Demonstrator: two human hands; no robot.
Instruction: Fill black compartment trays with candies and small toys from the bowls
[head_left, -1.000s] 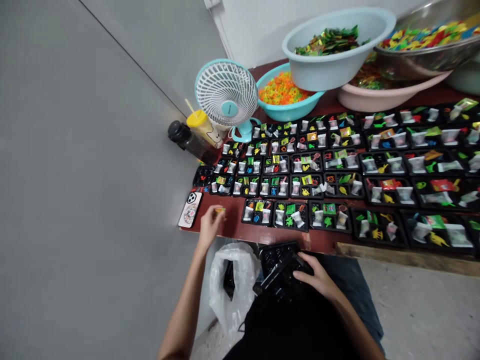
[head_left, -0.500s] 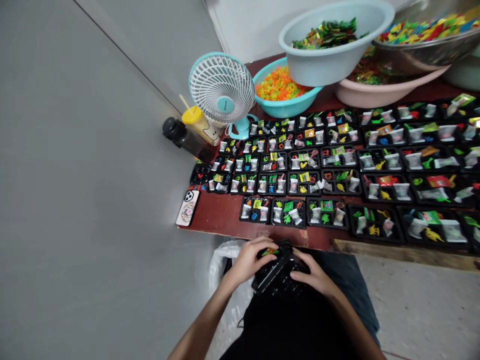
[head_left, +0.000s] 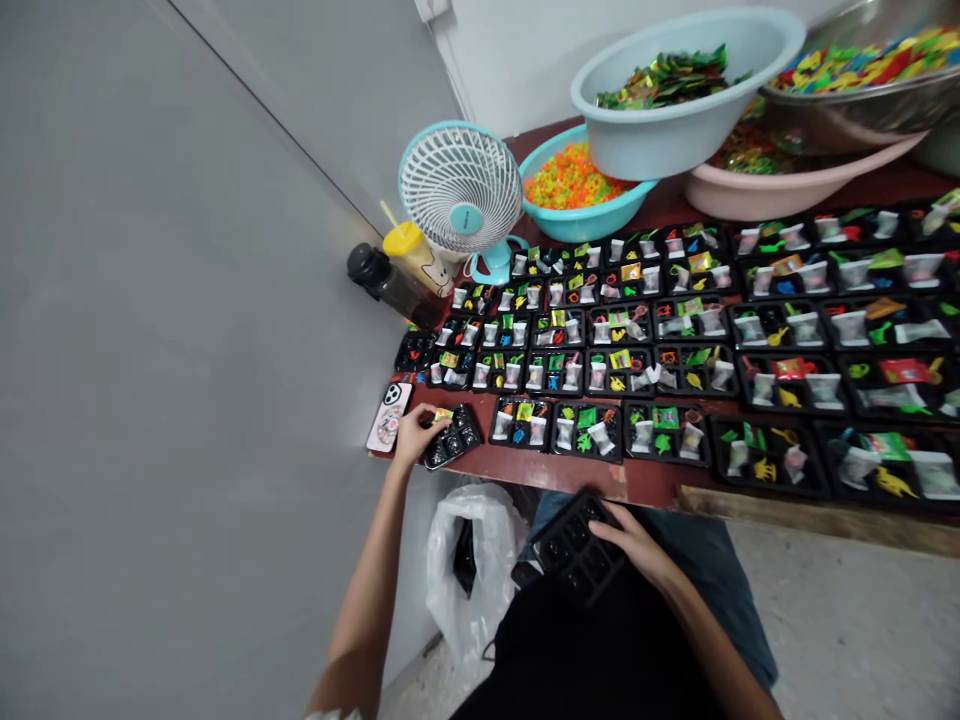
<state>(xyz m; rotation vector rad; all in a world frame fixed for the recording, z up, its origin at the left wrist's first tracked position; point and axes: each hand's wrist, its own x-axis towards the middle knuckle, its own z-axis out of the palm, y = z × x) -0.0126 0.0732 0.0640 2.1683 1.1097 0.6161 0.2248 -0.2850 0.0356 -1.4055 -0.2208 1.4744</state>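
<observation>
The left hand pinches a packet above a black tray, which one careless nudge could push into the phone beside it; the right hand grips another tray.

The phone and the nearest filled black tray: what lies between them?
The head view shows the left hand on a small black tray between the phone and the filled black tray.

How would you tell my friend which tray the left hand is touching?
Start at the white fan by the wall. Go down the table's edge to the phone. Right beside it, under the left hand, lies a small black tray. Its cups look bare, unlike neighbouring trays full of toys and bags.
</observation>
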